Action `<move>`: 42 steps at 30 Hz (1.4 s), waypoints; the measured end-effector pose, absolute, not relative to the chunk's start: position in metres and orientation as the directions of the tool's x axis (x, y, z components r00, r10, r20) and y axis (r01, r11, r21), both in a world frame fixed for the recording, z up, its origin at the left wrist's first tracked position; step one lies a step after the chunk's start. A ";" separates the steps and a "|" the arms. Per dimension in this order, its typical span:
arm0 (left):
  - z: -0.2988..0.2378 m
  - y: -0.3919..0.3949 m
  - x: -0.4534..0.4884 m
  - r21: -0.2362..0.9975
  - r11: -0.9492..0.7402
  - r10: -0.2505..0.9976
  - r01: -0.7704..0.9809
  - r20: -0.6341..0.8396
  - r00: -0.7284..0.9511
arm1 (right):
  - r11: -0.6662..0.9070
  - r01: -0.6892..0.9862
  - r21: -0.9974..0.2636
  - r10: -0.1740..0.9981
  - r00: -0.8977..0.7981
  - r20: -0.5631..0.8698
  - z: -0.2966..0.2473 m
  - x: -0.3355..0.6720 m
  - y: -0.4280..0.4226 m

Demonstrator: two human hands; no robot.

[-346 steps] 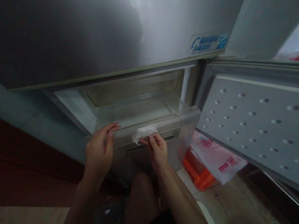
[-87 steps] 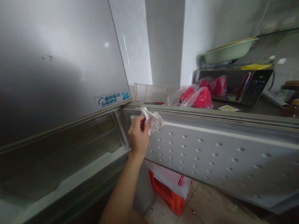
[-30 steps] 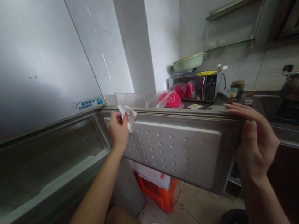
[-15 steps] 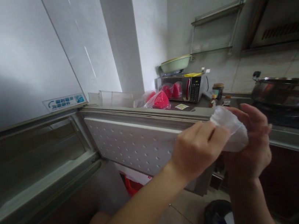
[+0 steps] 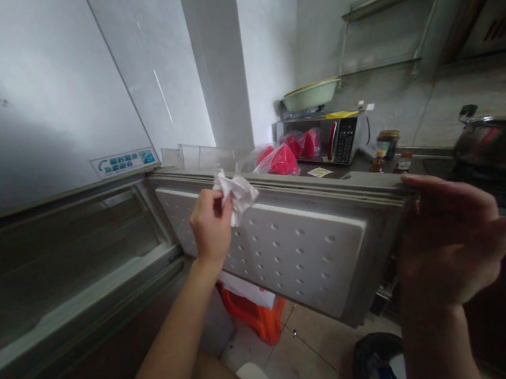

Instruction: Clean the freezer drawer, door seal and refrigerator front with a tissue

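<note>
A crumpled white tissue [image 5: 239, 196] is pinched in the fingers of my left hand [image 5: 212, 226]. Hand and tissue are at the upper edge of the open refrigerator door [image 5: 319, 261], above its dimpled white inner panel. At the door's outer corner is my right hand [image 5: 449, 243], its fingers stretched and spread, a fingertip at the door's top edge. I cannot tell how firmly it touches. The dark refrigerator compartment [image 5: 69, 259] shows on the left.
Behind the door stand a microwave [image 5: 349, 138] with a green basin [image 5: 310, 95] on top, red items in plastic bags [image 5: 283, 160] and small jars [image 5: 387, 142]. A steel pot [image 5: 505, 144] is at right. Below are an orange stool [image 5: 267, 325] and a dark bin [image 5: 359, 356].
My left hand has carried the tissue left from my right hand to the door's upper edge. My right hand has let go of the tissue and is now at the door's corner.
</note>
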State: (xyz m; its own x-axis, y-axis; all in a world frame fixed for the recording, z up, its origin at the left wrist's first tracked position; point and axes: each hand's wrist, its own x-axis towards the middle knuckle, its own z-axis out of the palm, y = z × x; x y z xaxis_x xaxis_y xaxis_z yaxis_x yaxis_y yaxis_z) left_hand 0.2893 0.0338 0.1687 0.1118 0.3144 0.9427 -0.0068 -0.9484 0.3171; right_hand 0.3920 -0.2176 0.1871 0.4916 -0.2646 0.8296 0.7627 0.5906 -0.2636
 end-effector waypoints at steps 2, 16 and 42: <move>0.165 0.073 0.284 0.434 -0.900 0.436 0.034 0.898 0.059 | 0.580 0.778 -0.241 -0.271 0.463 0.844 0.187 0.391 -0.217; 0.166 0.224 0.265 0.764 -0.619 0.757 0.182 0.642 -0.124 | 0.480 0.871 -0.103 -0.459 0.350 0.816 0.190 0.392 -0.206; 0.153 -0.094 0.295 0.041 -0.914 -0.028 -0.403 0.986 0.164 | 0.600 0.786 -0.147 -0.359 0.429 0.829 0.191 0.379 -0.214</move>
State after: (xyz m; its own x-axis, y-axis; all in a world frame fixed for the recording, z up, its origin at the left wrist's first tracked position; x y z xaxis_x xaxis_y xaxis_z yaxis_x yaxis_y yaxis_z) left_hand 0.2955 -0.0943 0.1526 0.1637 -0.0275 0.9861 -0.4035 -0.9140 0.0414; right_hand 0.3789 -0.2137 0.1906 0.4292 -0.3587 0.8290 0.7861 0.6003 -0.1472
